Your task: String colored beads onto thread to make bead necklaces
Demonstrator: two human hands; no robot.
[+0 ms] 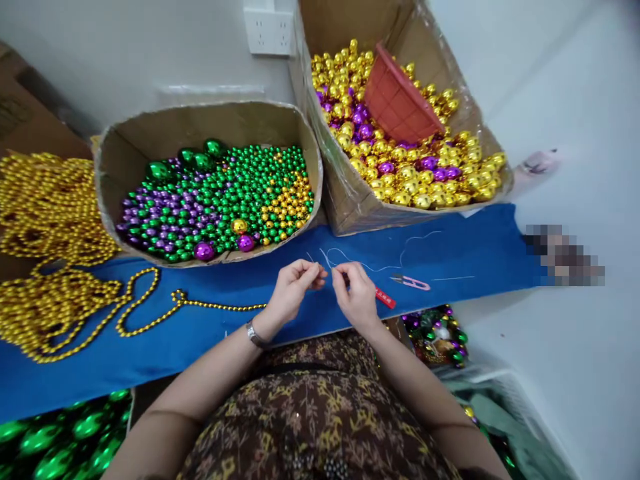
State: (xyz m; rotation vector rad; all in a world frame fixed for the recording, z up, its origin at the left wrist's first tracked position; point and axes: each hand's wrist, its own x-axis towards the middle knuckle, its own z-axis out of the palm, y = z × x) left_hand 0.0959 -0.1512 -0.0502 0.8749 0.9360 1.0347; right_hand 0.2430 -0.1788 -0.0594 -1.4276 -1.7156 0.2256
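My left hand (293, 288) and my right hand (356, 293) are close together over the blue cloth (210, 327), each with fingertips pinched on a thin white thread (350, 261). The thread runs between the hands and trails away across the cloth toward the back right. A strand of small gold beads (215, 306) lies on the cloth left of my left hand and leads toward it. Pink thread snips (413, 283) lie just right of my right hand, and a small red item (385, 297) sits beside my right wrist.
A cardboard box (120, 153) of green, purple and gold beads stands behind the hands. A second box (345, 200) at the back right holds gold and purple balls and a red basket (400, 100). Piled gold bead strands (45, 220) lie at the left. More ornaments (440, 337) sit below the table.
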